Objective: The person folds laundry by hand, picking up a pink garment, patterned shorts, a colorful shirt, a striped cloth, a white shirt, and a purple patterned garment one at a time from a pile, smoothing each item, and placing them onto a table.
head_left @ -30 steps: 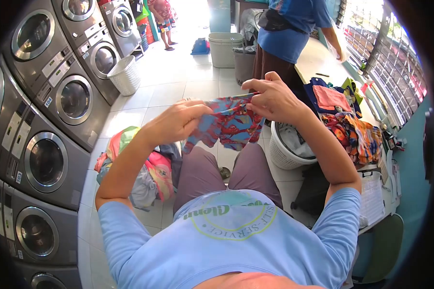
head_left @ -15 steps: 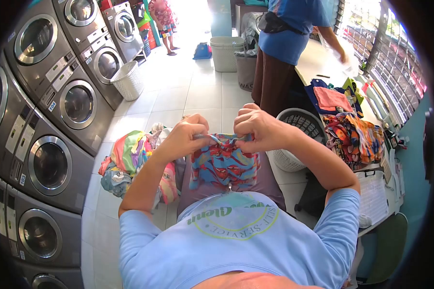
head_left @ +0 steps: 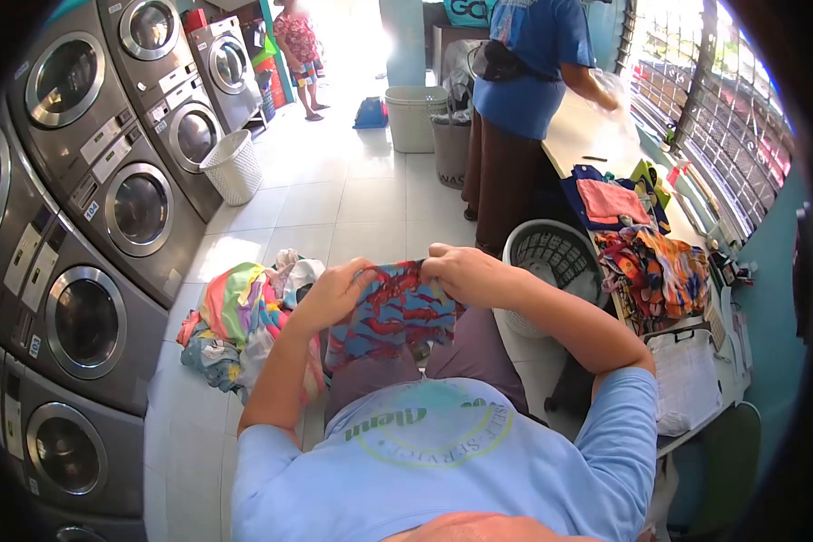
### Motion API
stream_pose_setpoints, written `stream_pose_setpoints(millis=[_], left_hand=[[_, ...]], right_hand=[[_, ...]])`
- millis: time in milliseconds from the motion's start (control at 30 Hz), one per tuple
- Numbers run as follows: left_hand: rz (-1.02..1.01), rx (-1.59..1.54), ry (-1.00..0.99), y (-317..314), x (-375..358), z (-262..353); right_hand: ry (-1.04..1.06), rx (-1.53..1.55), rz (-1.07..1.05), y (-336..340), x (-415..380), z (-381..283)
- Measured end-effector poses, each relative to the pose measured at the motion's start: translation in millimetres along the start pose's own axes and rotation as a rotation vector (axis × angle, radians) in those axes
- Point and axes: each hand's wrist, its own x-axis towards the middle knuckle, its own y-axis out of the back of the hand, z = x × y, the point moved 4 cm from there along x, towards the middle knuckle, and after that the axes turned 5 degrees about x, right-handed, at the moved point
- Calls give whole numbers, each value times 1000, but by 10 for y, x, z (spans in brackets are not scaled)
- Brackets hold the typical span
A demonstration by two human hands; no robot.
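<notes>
Pinched between both hands is a pair of blue shorts (head_left: 395,316) with a red print, hanging above my lap. My left hand (head_left: 337,294) has its fingers closed on the upper left corner of the cloth. At the upper right corner, my right hand (head_left: 467,274) grips the same shorts with bent fingers. The cloth is spread between them, its lower edge close to my thighs. A heap of mixed laundry (head_left: 244,312) lies beside my left forearm. Beyond my right forearm stands a light laundry basket (head_left: 551,237) with some cloth inside.
Stacked dryers (head_left: 86,316) line the left wall. A white wicker basket (head_left: 233,170) stands near them. On the right, a table (head_left: 565,149) bears folded clothes (head_left: 655,275) and a clipboard (head_left: 685,375). A co-worker (head_left: 524,99) stands at that table; another person (head_left: 300,54) is by the doorway.
The shorts have turned from showing their gathered waistband to a flatter spread, and both hands have moved slightly down and left. The co-worker's hand has shifted over the table.
</notes>
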Motion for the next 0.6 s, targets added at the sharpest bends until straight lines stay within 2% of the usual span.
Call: stream_pose_setpoints(millis=[33,133,167,233,267,300,333,367,400,467,533,600], left_hand=[[42,43,-11,-23,19,-14],[19,-15,189,-69,22,144],[58,-96,180,-133,20,233],[133,-263,162,-333,-62,404],[54,-348,108,-446,-112,471],[-29,-435,51,-560,-164,539],[-120,-526,-10,-664,-202,618],[-124,-498,-87,-670,-232,713],[-241,-512,-99,-720,-260,685],[-489,-540,-133,-750,-334,524],[-578,-585,-43,-789,-404,320],[-525,-458,92,-878,-465,-22]], right_hand=[[-14,45,13,-76,13,106],[-179,262,49,-230,99,245],[-231,284,73,-367,161,442],[-459,829,25,-389,125,311],[-574,1102,2,-429,102,250],[-572,1202,47,-526,132,365],[-500,1095,108,-516,138,432],[-437,985,174,-476,116,497],[-381,872,242,-391,68,501],[-397,459,376,-108,-96,390],[-386,384,341,68,-254,421],[-369,333,347,193,-407,505]])
